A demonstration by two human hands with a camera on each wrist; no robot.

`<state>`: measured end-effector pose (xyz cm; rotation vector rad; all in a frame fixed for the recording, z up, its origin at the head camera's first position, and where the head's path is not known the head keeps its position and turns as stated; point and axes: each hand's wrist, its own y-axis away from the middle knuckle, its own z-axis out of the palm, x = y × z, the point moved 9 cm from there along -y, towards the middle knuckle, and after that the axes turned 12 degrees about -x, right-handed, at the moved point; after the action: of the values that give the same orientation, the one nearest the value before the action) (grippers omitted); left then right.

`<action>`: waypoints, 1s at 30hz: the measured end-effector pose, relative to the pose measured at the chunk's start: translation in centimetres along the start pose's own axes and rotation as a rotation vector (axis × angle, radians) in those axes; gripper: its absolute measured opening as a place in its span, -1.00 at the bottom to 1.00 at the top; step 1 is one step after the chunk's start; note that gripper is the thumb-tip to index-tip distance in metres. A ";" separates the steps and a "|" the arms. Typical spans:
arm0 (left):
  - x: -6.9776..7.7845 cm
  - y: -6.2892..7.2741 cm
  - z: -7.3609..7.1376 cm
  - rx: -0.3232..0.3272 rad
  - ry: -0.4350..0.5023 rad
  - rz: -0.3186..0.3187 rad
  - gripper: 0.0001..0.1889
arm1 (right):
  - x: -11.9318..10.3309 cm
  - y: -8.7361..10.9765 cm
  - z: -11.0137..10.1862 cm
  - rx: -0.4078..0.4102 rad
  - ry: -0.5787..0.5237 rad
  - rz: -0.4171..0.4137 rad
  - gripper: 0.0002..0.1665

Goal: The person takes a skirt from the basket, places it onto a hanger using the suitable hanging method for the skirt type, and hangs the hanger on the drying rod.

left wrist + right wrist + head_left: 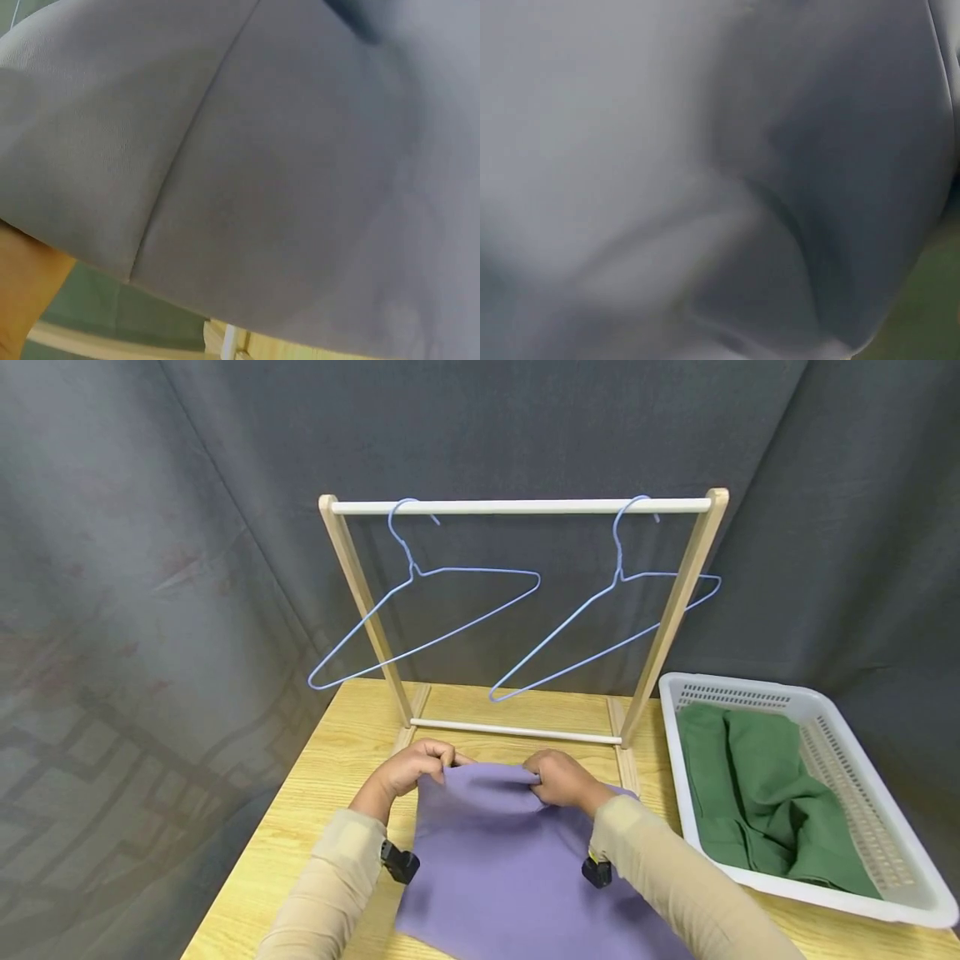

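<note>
A purple cloth (510, 868) spreads from both hands down over the table's front in the head view. At its upper left edge my left hand (411, 770) pinches the fabric between thumb and curled fingers. My right hand (564, 778) grips the upper edge farther right, where the fabric bunches into a fold. A seam runs across the cloth (247, 187) in the left wrist view, with part of the left hand (26, 289) at its border. Blurred cloth (630, 150) fills most of the right wrist view and hides the right fingers.
Behind the hands stands a wooden rack with a white top rail (517, 507). Two blue hangers, a left one (450, 568) and a right one (562, 625), hang from it. At right, a white basket (892, 793) holds folded green cloth (757, 785). A grey curtain (525, 427) hangs behind.
</note>
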<state>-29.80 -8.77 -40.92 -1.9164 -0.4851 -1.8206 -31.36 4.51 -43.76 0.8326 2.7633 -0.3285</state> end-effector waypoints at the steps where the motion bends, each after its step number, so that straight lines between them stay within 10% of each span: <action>1: 0.0 0.2 -0.4 0.022 0.016 0.010 -0.77 | 0.2 0.0 0.1 -0.026 -0.010 0.028 -0.85; 11: 0.8 1.3 -1.9 0.108 0.145 0.136 -0.79 | 3.0 1.7 1.5 -0.204 0.108 0.168 -0.84; 24: -0.4 3.5 -4.8 0.331 0.062 0.033 -0.76 | 9.4 6.9 -2.6 0.172 -0.111 0.566 -0.80; 30: -1.6 4.6 -6.5 0.499 -0.003 -0.085 -0.76 | 9.1 7.6 -5.5 0.188 0.010 0.568 -0.83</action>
<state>-32.88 -16.14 -42.67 -1.5734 -0.9345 -1.5566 -35.33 16.84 -42.28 1.6065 2.3855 -0.4700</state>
